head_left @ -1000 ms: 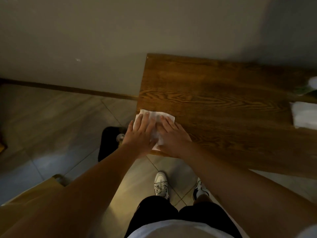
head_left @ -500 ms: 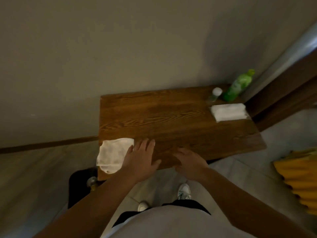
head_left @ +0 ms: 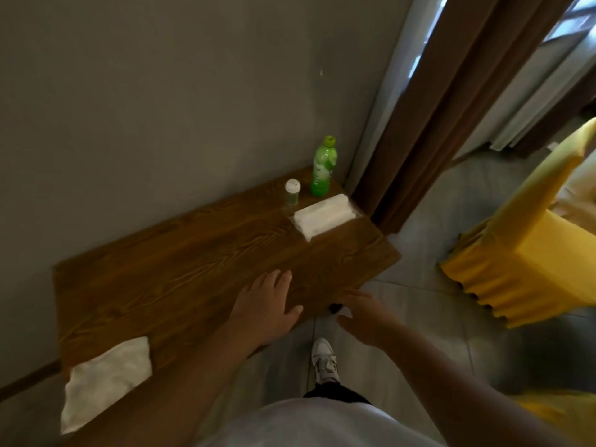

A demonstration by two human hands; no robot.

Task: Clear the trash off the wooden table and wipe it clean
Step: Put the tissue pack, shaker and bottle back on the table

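Single head view, high, tilted down over wooden table (head_left: 200, 262)

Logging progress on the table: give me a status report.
Left hand open, flat on wooden table; right hand open, off its edge. Wipe released, overhanging corner. Green bottle, small jar, tissue pack remain.

The wooden table (head_left: 200, 269) is standing against the wall, carrying a crumpled white wipe (head_left: 106, 379) overhanging its near left corner, while a folded white tissue pack (head_left: 324, 216), a small white-capped jar (head_left: 292, 191) and a green bottle (head_left: 323, 167) are sitting together at its far right end.
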